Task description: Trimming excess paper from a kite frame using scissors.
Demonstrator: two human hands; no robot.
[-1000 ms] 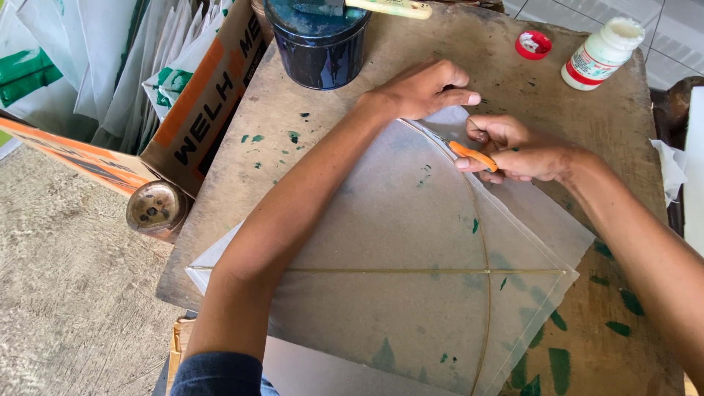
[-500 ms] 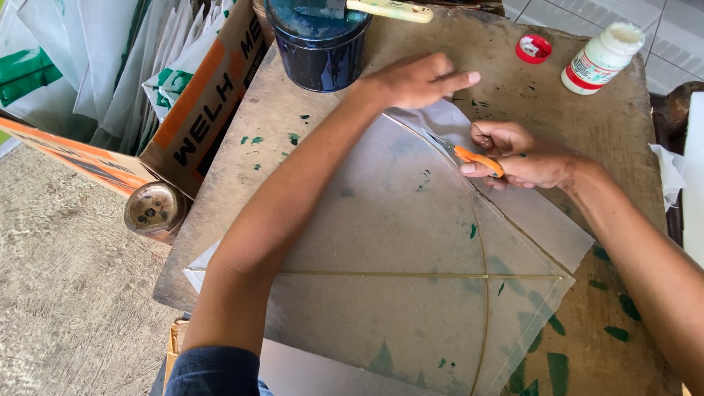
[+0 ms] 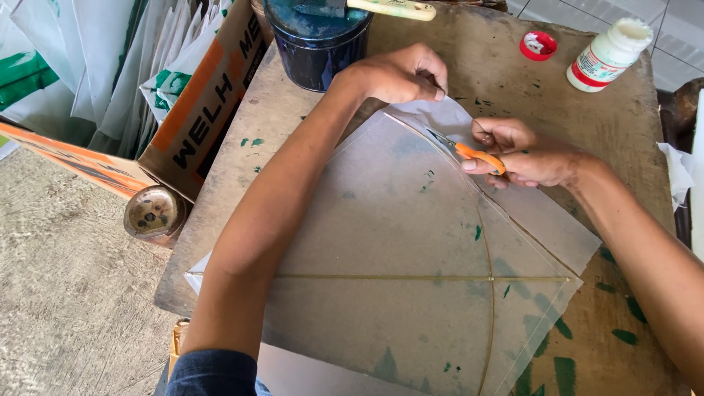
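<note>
At the far left a round brass-coloured tin [image 3: 152, 213] lay beside an orange-and-white cardboard box [image 3: 202, 95], with a dark blue paint tin [image 3: 315, 40] at the back of the worn wooden board [image 3: 506, 73]. The left hand [image 3: 400, 73] was closed, pinching the top edge of the translucent paper sheet [image 3: 381, 242], which lay flat on the board over thin bamboo sticks [image 3: 488, 293] crossed like a kite frame. The right hand [image 3: 524, 154] was clamped around small orange-handled scissors [image 3: 469, 152], blades at the sheet's upper edge. The step looked like trimming the paper along the frame near its tip; the next cut would call for the left hand keeping the paper taut while the blades followed the stick closely. Compared with half a second earlier, the left hand's fingers had curled from spread into a pinch, and the scissors sat much where they were. A red cap [image 3: 537, 45] and a white glue bottle [image 3: 609, 55] stood at the far right.
</note>
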